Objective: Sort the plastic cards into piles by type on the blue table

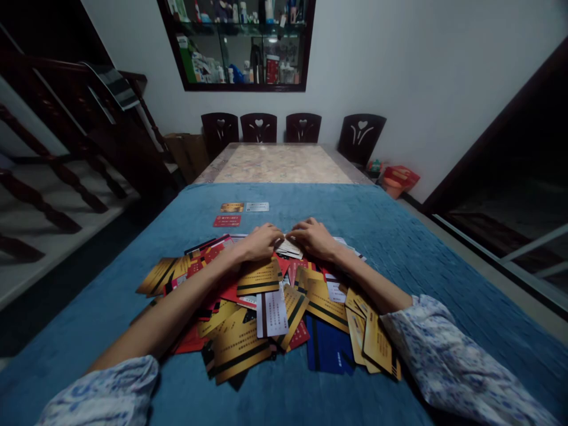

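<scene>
A loose heap of plastic cards, gold, red, white and blue, lies spread on a blue cloth in front of me. Both forearms reach over the heap to its far edge. My left hand and my right hand meet there, fingers curled around a small stack of white cards held between them. Beyond the hands, three single cards lie apart on the cloth: a gold card, a white card and a red card.
A marble-topped table continues past the cloth, with several dark chairs along the far wall. A glass cabinet hangs above. A wooden stair rail runs on the left; a red bag sits on the floor at right.
</scene>
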`<action>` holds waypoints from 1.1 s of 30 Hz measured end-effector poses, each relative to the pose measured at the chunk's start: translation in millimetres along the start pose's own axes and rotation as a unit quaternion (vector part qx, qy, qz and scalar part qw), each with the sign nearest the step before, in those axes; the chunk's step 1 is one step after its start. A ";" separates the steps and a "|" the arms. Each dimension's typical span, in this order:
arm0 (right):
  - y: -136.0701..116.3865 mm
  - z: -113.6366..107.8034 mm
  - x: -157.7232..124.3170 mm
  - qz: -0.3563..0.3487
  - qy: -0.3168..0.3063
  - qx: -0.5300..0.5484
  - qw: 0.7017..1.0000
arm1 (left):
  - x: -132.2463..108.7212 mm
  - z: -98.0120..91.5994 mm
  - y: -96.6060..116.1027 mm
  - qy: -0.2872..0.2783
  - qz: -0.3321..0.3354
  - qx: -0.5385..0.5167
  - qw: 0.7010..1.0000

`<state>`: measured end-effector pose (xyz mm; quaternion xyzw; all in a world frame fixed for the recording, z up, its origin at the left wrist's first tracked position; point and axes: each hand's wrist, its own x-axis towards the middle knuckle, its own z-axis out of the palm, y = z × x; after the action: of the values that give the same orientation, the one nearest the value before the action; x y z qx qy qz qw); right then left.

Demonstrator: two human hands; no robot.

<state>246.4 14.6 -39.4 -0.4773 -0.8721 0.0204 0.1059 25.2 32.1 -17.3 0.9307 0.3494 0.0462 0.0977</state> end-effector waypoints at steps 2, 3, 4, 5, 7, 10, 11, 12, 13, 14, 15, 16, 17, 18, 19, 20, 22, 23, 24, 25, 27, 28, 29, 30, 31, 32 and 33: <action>3.3 1.4 -0.4 0.001 0.010 0.006 1.000 | 3.3 1.4 0.0 0.002 -0.001 0.001 1.000; 4.6 1.3 -0.8 -0.001 0.014 0.010 1.000 | 4.4 1.7 0.5 0.000 -0.003 0.001 1.000; 5.6 0.6 -1.3 -0.006 0.016 0.014 1.000 | 5.3 1.7 1.2 -0.003 -0.005 0.001 1.000; 6.4 -0.6 -1.9 -0.014 0.016 0.018 1.000 | 5.8 1.5 2.0 -0.005 -0.006 0.001 1.000; 7.6 -4.0 -2.9 -0.033 0.007 0.028 0.999 | 6.0 0.6 3.3 -0.009 -0.007 -0.001 1.000; 9.3 -9.0 -3.4 -0.062 -0.011 0.042 0.997 | 5.2 -0.9 4.5 -0.005 -0.004 -0.008 1.000; 9.9 -10.1 -3.3 -0.072 -0.015 0.045 0.996 | 4.8 -1.3 4.6 -0.001 -0.004 -0.011 1.000; 10.3 -10.9 -3.2 -0.083 -0.016 0.049 0.995 | 4.4 -1.6 4.8 0.001 -0.006 -0.014 1.000; 10.6 -11.3 -2.9 -0.093 -0.017 0.052 0.994 | 4.1 -1.8 4.8 0.003 -0.007 -0.017 1.000; 10.8 -11.6 -2.7 -0.102 -0.018 0.054 0.993 | 3.8 -1.9 4.8 0.003 -0.009 -0.018 1.000; 10.9 -11.6 -2.4 -0.108 -0.018 0.055 0.992 | 3.6 -1.8 4.7 0.002 -0.009 -0.020 1.000; 11.0 -11.6 -2.2 -0.112 -0.018 0.055 0.992 | 3.4 -1.6 4.5 0.003 -0.009 -0.021 1.000; 11.0 -11.6 -2.0 -0.116 -0.017 0.054 0.992 | 3.3 -1.4 4.1 0.004 -0.008 -0.022 1.000; 11.3 -11.7 -1.8 -0.122 -0.014 0.052 0.991 | 3.1 -1.1 3.7 0.007 -0.005 -0.021 1.000; 11.7 -11.9 -1.7 -0.129 -0.010 0.051 0.990 | 3.0 -0.9 3.2 0.010 -0.002 -0.021 1.000; 12.3 -12.2 -1.7 -0.140 -0.006 0.050 0.989 | 2.9 -0.9 2.5 0.015 0.002 -0.020 1.000; 14.2 -13.2 -1.8 -0.161 0.003 0.051 0.986 | 2.8 -1.4 1.0 0.021 0.012 -0.018 1.000; 15.3 -13.8 -1.9 -0.170 0.009 0.053 0.984 | 2.9 -2.0 0.2 0.023 0.016 -0.018 0.999; 16.5 -14.4 -2.0 -0.176 0.016 0.056 0.983 | 3.0 -2.9 -0.8 0.024 0.017 -0.018 0.999; 17.6 -14.8 -2.1 -0.181 0.026 0.058 0.981 | 3.2 -3.9 -1.9 0.027 0.017 -0.019 0.999; 19.5 -15.1 -2.2 -0.189 0.048 0.060 0.979 | 3.6 -6.1 -4.2 0.036 0.014 -0.028 0.999; 20.4 -14.8 -2.1 -0.192 0.059 0.059 0.978 | 3.7 -7.0 -5.4 0.042 0.014 -0.037 0.998; 21.2 -14.1 -2.0 -0.193 0.070 0.058 0.977 | 3.9 -7.8 -6.5 0.049 0.013 -0.046 0.998; 22.1 -13.0 -1.8 -0.192 0.081 0.055 0.976 | 4.0 -8.3 -7.5 0.056 0.012 -0.055 0.997; 22.9 -11.6 -1.5 -0.188 0.091 0.053 0.977 | 4.1 -8.5 -8.4 0.064 0.009 -0.062 0.996; 23.7 -10.0 -1.1 -0.179 0.100 0.050 0.977 | 4.1 -8.5 -9.1 0.072 0.004 -0.067 0.995; 24.3 -8.4 -0.8 -0.168 0.109 0.048 0.979 | 4.2 -8.2 -9.6 0.080 -0.002 -0.069 0.994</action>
<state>268.7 26.5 -34.6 -0.3180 -0.9210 -0.0074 0.2249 20.9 43.1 -11.3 0.9142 0.3543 0.1442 0.1341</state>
